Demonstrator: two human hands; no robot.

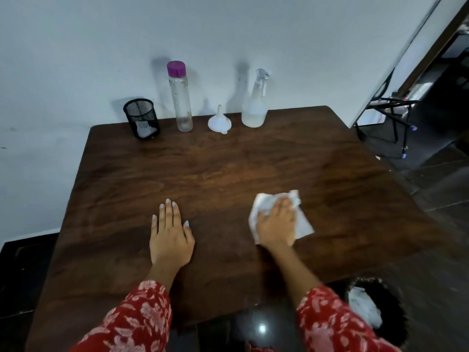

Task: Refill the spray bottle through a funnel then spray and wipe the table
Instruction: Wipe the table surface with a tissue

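A clear spray bottle [254, 102] stands at the back edge of the dark wooden table [203, 168], holding some liquid. To its left a white funnel [219, 121] sits upside down, then a tall clear bottle [180, 96] with a purple cap. My right hand [276, 223] presses flat on a white tissue [303, 226] on the table's near right part. Flat on the wood to the left lies my left hand [170, 232], fingers straight, holding nothing.
A black mesh cup [142, 118] with a white wad inside stands at the back left corner. Against the table's back edge rises the white wall. On the floor at the near right sits a black bin [390, 308] with crumpled white paper. A metal stand [396, 115] is at right.
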